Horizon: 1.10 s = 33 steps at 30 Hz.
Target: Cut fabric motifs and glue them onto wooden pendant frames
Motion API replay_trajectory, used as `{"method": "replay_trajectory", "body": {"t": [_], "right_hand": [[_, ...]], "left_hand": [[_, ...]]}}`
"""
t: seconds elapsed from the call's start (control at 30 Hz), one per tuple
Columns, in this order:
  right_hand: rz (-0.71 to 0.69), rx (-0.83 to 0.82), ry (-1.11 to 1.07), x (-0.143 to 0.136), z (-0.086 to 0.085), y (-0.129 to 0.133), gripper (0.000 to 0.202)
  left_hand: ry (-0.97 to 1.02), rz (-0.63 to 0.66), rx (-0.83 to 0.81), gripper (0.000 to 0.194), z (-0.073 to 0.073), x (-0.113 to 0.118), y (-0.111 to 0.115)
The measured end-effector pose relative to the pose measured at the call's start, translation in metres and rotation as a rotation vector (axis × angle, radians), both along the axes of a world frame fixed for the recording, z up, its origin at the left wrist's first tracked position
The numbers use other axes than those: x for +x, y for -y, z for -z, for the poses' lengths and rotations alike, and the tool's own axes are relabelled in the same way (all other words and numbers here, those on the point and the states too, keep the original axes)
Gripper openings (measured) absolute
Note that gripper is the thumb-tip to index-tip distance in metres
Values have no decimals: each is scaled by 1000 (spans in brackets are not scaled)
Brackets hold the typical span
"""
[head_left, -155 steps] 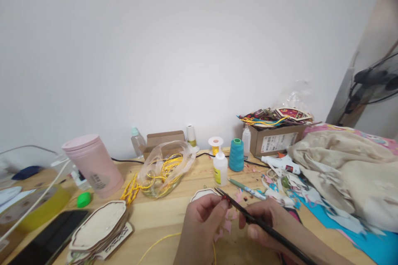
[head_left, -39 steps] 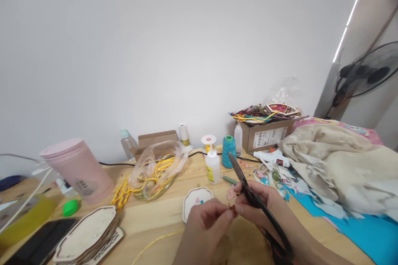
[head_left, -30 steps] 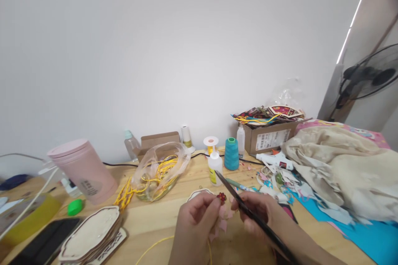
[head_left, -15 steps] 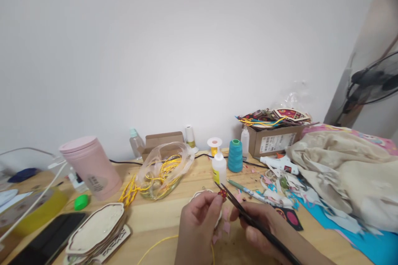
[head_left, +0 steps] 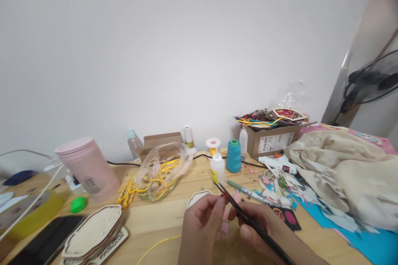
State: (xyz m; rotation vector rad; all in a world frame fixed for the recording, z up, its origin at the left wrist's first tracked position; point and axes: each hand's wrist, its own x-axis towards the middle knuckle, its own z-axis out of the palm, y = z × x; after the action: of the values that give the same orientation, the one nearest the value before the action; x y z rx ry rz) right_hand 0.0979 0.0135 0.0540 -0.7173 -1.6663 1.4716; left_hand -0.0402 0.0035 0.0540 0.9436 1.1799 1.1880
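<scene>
Between the thumb and fingertips of my left hand (head_left: 202, 223) is pinched a small red patterned piece (head_left: 224, 196); its exact kind is too small to tell. My right hand (head_left: 256, 223) grips long black tweezers (head_left: 248, 219), which slant across the palm. Their two slightly parted tips reach past the red piece, close beside it. Behind my left hand a pale scalloped wooden plaque (head_left: 197, 196) shows in part. A yellow cord (head_left: 158, 244) runs on the table under my left wrist. Pink scraps (head_left: 224, 227) lie between the hands.
Ahead stand a glue bottle (head_left: 217, 169) and a teal thread cone (head_left: 234, 157). At left are a pink tumbler (head_left: 88, 169), a stack of wooden plaques (head_left: 93, 232) and a phone (head_left: 43, 240). Fabric scraps (head_left: 276, 190), a glue gun (head_left: 280, 164) and a filled carton (head_left: 270, 140) occupy the right.
The view has shifted slightly, and both hands sit a little further right and lower in it. More of the plaque behind my left hand shows. Both grips are unchanged.
</scene>
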Motion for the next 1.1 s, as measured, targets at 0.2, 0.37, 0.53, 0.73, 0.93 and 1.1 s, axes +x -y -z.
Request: {"method": "replay_trajectory", "body": {"t": [0.2,0.37,0.53,0.73,0.93,1.1], "right_hand": [[-17,40,-52,0,11,-1,37],[-50,86,-16,2,23,-4,33],[-24,88,5,2,19,-3,40],[-7,108,41,0,21,-4,45],[-3,58,6,-3,15,-2,48],[17,48,-12,-5,15,-4,44]], "left_hand": [[21,1,26,21,1,1,-1],[28,-12,6,21,-2,0,0],[61,-20,2,20,-1,1,0],[28,-34,20,21,-2,1,1],[56,-22,45,20,0,2,2],[57,-20,47,20,0,3,0]]}}
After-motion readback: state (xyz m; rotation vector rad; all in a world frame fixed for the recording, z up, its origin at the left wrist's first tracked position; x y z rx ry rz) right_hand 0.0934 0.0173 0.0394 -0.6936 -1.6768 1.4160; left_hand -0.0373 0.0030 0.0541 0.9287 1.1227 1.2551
